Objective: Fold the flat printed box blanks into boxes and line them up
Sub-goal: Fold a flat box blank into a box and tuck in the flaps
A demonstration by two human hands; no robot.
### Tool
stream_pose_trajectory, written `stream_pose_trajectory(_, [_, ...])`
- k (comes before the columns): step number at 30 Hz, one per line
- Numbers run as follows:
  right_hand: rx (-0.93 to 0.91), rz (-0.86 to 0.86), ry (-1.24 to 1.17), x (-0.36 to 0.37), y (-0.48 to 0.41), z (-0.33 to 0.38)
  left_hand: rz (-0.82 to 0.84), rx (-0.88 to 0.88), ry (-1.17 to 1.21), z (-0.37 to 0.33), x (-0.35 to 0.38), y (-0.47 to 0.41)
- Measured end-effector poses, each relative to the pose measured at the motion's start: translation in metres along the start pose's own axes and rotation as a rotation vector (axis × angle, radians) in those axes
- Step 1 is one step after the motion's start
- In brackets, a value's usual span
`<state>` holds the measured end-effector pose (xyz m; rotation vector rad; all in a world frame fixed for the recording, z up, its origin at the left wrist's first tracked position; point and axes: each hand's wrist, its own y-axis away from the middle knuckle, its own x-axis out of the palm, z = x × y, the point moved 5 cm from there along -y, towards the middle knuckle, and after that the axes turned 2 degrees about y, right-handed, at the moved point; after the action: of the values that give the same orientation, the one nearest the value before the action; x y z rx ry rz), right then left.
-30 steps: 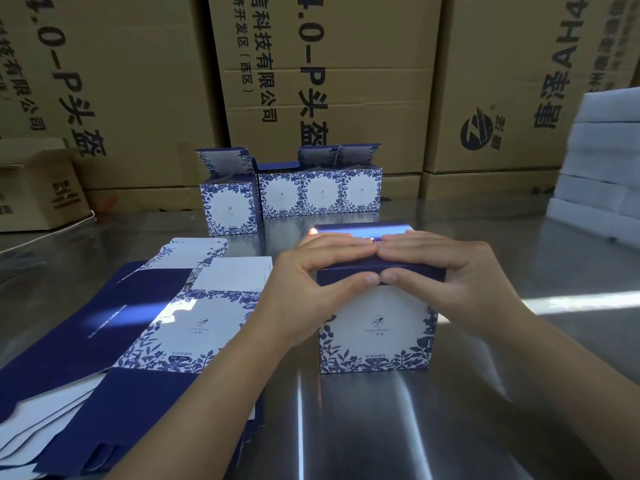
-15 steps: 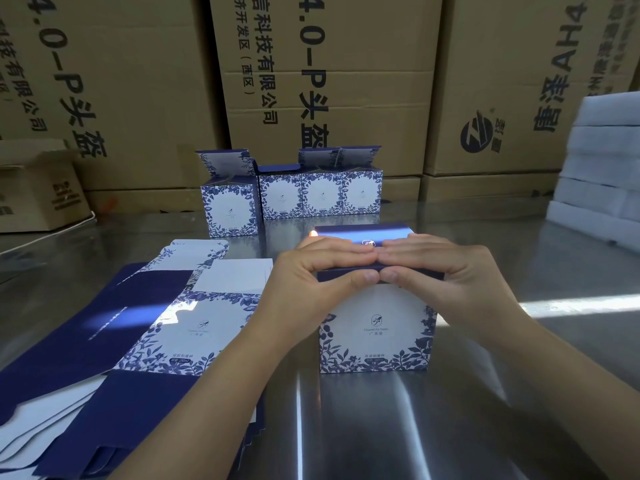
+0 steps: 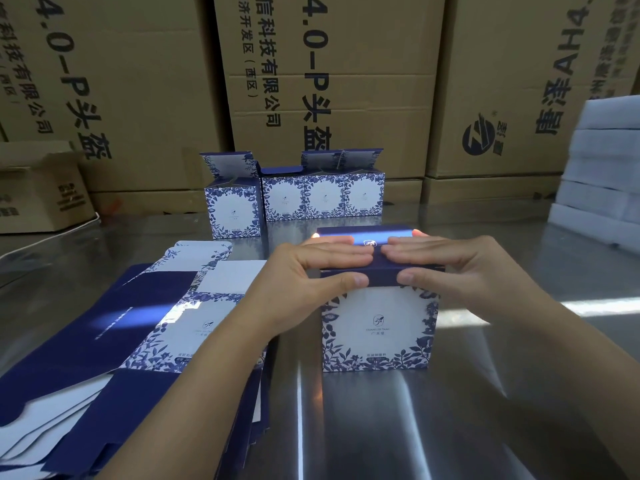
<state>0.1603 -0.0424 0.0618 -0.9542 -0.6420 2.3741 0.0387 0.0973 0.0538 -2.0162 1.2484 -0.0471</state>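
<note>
the box (image 3: pixel 379 327) being folded stands upright on the steel surface (image 3: pixel 450 410), about midway between its near and far edges and a little right of centre. its white front with the blue leaf border faces the camera. the dark blue lid is down, and most of it is covered. the left hand (image 3: pixel 301 271) and right hand (image 3: pixel 460 268) lie on it from either side, fingers straight and flat on top, fingertips almost meeting at the small logo, each thumb pressed against the lid's front lip. neither hand is clenched; they press rather than grasp. the box's sides and back are out of sight.

just left of it, toward the surface's left edge, lies the stack of flat blanks (image 3: pixel 138 323), fanned unevenly. the left forearm crosses its right part and the picture's lower left corner cuts it off, so the number of sheets cannot be told.

near the far edge stand four folded boxes with lids or flaps up: three touching in a row (image 3: pixel 322 195), and one box (image 3: pixel 232 209) just to their left, set slightly nearer. their small print is unreadable.

behind them rises a wall of large brown cartons (image 3: pixel 332 81) with black lettering, their tops cropped. a smaller open carton (image 3: pixel 38 188) sits at the far left. at the right edge a pile of white slabs (image 3: pixel 602 174) is partly out of frame, and what they are is unclear.
</note>
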Motion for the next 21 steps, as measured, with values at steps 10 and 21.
stream_pose_trajectory(10, [-0.003,-0.043,-0.002,0.002,-0.001,-0.003,-0.055,0.007,-0.008,0.001,0.001,-0.001])
stream_pose_trajectory(21, [0.1,0.049,-0.07,-0.014,0.0,-0.003,0.013,-0.096,0.116,0.002,-0.008,0.001])
